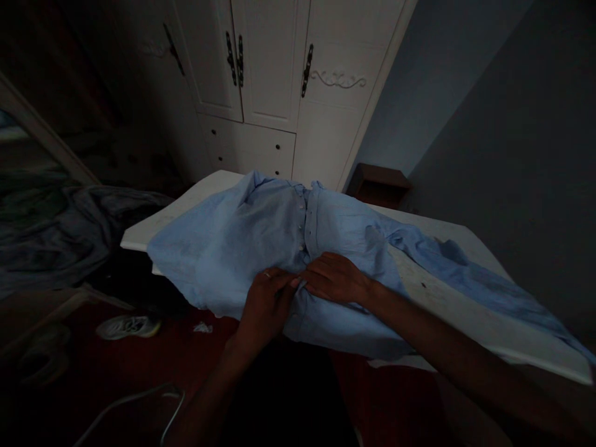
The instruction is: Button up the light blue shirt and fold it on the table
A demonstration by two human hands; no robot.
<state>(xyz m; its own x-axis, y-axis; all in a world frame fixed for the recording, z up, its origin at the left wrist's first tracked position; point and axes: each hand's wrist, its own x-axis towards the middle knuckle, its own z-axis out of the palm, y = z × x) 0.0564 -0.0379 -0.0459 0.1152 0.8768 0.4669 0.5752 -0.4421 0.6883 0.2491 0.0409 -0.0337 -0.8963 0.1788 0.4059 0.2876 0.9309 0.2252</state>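
A light blue button-up shirt (261,236) lies spread front-up on a white table (465,310), one sleeve trailing to the right. My left hand (267,301) and my right hand (336,277) meet at the shirt's button placket near its lower end. Both hands have their fingers pinched on the fabric edges there. A ring shows on a finger of my left hand.
White wardrobe doors and drawers (270,81) stand behind the table. Dark bedding (60,230) is heaped at the left. A white shoe (128,326) and a cable (139,397) lie on the red floor. A small brown stand (379,183) sits by the grey wall.
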